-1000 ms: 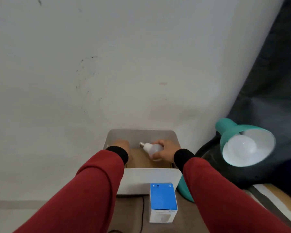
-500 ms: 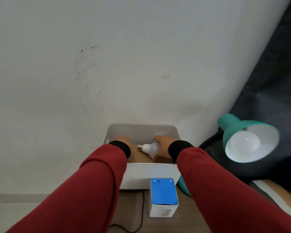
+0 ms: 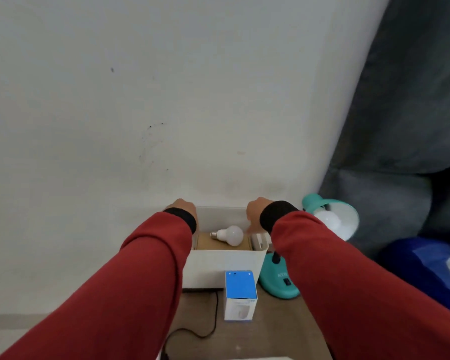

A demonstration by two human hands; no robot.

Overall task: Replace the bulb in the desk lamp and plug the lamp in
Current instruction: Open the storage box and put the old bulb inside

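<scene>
Head view, lower centre of frame: a blue bulb carton [image 3: 240,294] stands before a white bin [image 3: 222,268], where a loose bulb [image 3: 230,235] lies free, likely light, smooth and fragile, best cupped around its globe. Beyond, the left hand [image 3: 185,206] and right hand [image 3: 256,211] curl over the bin's far corners, holding nothing else; the teal lamp [image 3: 327,219], bulb fitted, stands right.

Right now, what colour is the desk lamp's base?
Teal, with a black switch; the lamp base shows best in the head view.
</scene>
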